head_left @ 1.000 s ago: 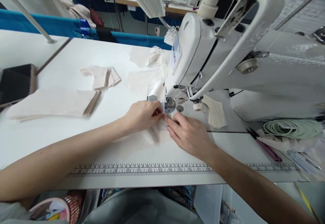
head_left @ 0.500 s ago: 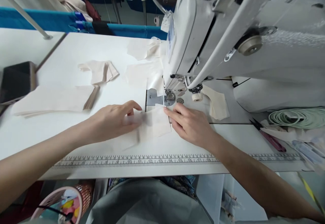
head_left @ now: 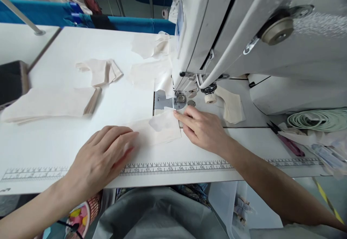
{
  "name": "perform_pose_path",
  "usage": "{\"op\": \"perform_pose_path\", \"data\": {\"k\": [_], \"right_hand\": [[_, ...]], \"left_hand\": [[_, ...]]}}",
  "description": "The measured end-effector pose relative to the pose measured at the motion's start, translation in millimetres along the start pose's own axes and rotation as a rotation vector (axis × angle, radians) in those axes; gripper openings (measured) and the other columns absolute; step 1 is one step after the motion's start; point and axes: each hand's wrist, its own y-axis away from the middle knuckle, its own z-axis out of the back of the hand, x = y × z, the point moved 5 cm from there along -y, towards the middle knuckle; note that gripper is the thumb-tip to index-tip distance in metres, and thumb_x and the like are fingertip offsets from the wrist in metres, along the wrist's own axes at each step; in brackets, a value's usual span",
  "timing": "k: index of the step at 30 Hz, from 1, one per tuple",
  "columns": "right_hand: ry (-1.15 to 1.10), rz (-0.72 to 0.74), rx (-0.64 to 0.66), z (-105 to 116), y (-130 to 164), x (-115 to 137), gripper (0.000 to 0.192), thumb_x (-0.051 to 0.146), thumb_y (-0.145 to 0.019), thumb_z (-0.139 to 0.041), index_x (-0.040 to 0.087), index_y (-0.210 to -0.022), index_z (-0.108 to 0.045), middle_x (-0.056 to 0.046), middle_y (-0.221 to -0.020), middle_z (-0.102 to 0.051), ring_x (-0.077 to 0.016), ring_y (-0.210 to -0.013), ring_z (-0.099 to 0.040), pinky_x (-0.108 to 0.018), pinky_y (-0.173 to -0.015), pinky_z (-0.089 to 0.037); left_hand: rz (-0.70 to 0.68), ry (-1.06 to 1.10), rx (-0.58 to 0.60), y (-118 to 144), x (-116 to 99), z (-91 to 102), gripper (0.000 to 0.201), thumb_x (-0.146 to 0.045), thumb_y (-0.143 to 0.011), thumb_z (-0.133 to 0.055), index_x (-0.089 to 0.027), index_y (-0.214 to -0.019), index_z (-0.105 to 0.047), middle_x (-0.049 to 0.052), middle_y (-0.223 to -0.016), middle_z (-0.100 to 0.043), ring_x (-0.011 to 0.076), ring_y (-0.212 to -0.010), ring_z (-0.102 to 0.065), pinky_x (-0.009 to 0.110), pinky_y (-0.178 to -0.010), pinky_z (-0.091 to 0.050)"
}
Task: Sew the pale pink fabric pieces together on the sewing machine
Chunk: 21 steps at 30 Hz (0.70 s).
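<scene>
A thin cream fabric piece [head_left: 164,132] lies on the sewing table, its top edge by the presser foot [head_left: 180,98] of the sewing machine [head_left: 196,33]. My right hand [head_left: 203,128] is closed on its right edge, index fingertip pressed down just below the foot. At the fabric's left end is my left hand [head_left: 105,154], its fingers stretched out and close together, the tips at the edge. Whether the thumb has fabric under it is hidden. A small grey-looking patch shows on the middle of the fabric.
Stacked cream pieces [head_left: 51,103] and a smaller folded pile [head_left: 101,72] lie left. More fabric [head_left: 148,72] sits behind the needle, a curved piece [head_left: 231,105] right of it. Snips [head_left: 290,143] and coiled green cord [head_left: 317,119] are far right. A ruler strip [head_left: 173,168] runs along the front edge.
My left hand has moved left and toward me, off the fabric's middle to its left end, and its fingers have straightened. My right hand stays by the presser foot. The view has shifted slightly.
</scene>
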Motion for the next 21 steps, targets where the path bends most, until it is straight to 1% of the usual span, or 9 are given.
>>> {"op": "perform_pose_path", "data": {"k": [3,10,21], "right_hand": [[0.006,-0.011,0.011,-0.9,-0.2,-0.1,0.042,0.015,-0.093,-0.039,0.019,-0.129,-0.060,-0.004,-0.096,-0.063,-0.0105,-0.065,-0.052,-0.025,-0.049,-0.031],[0.015,-0.006,0.011,-1.4,-0.2,0.3,0.043,0.015,-0.094,-0.038,0.018,-0.129,-0.061,-0.004,-0.096,-0.062,-0.0098,-0.063,-0.049,-0.024,-0.049,-0.031],[0.037,0.017,-0.006,-1.5,0.6,0.7,0.043,0.012,-0.092,-0.039,0.017,-0.129,-0.060,-0.005,-0.094,-0.061,-0.0094,-0.061,-0.045,-0.023,-0.049,-0.032]], "left_hand": [[0.004,0.016,0.017,4.9,4.1,-5.0,0.027,-0.018,-0.093,-0.053,-0.020,-0.121,-0.052,0.009,-0.114,-0.064,0.0239,-0.100,-0.062,0.039,-0.082,-0.051],[0.005,0.016,0.025,6.2,6.1,-6.1,0.029,-0.016,-0.093,-0.052,-0.021,-0.122,-0.050,0.009,-0.117,-0.064,0.0256,-0.101,-0.061,0.043,-0.083,-0.051],[0.001,0.030,0.020,6.4,8.6,-7.6,0.034,-0.014,-0.092,-0.052,-0.023,-0.125,-0.050,0.009,-0.116,-0.064,0.0251,-0.100,-0.062,0.043,-0.084,-0.050]]}}
